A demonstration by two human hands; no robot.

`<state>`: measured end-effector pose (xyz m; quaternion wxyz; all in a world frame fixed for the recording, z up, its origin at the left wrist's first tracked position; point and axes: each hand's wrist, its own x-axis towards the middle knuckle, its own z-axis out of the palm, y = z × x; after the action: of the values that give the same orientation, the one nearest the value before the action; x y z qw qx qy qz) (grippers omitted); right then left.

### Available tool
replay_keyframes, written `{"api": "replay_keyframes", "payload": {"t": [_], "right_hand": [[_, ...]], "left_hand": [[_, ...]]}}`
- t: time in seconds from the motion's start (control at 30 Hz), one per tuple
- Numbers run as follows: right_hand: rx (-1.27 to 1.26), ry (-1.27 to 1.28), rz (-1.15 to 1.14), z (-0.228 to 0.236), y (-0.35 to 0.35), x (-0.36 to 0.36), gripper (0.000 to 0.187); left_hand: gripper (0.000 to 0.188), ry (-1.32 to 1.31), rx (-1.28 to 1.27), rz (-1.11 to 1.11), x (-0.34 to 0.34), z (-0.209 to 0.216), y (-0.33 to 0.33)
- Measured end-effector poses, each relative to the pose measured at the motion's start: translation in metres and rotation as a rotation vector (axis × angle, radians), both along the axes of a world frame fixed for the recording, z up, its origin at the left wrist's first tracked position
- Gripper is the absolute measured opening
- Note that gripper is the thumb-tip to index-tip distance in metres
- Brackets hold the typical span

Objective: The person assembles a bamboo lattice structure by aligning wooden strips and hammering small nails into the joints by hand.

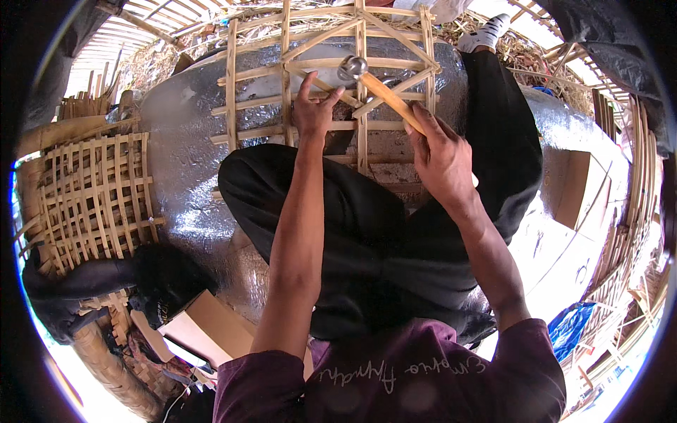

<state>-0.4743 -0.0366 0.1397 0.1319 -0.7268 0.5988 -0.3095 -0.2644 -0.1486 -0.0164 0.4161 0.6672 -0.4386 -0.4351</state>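
Observation:
A bamboo slat frame [285,70] lies on a silvery mat in front of my crossed legs in black trousers. My left hand [314,107] rests on the slats near the frame's middle, thumb and forefinger pinched together as if on something tiny; I cannot see what. My right hand [441,156] grips the wooden handle of a hammer [381,92]. Its round metal head [352,68] hovers just above and to the right of my left fingertips, over a slat crossing.
A woven bamboo lattice panel [95,197] lies at the left. Cardboard pieces [204,324] sit at lower left, a flat box [578,190] at right. Blue plastic [570,326] lies lower right. Another person's shoe [486,34] shows at the top. Bamboo strips ring the mat.

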Motion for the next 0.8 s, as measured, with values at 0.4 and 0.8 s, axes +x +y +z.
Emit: {"api": "replay_keyframes", "payload": {"t": [0.4, 0.8], "right_hand": [[-0.026, 0.091, -0.031, -0.004, 0.007, 0.004, 0.037], [0.035, 0.087, 0.027, 0.002, 0.012, 0.010, 0.037]], "left_hand": [[0.065, -0.008, -0.021, -0.005, -0.003, -0.007, -0.003], [0.067, 0.063, 0.004, -0.023, -0.007, 0.004, 0.001]]}}
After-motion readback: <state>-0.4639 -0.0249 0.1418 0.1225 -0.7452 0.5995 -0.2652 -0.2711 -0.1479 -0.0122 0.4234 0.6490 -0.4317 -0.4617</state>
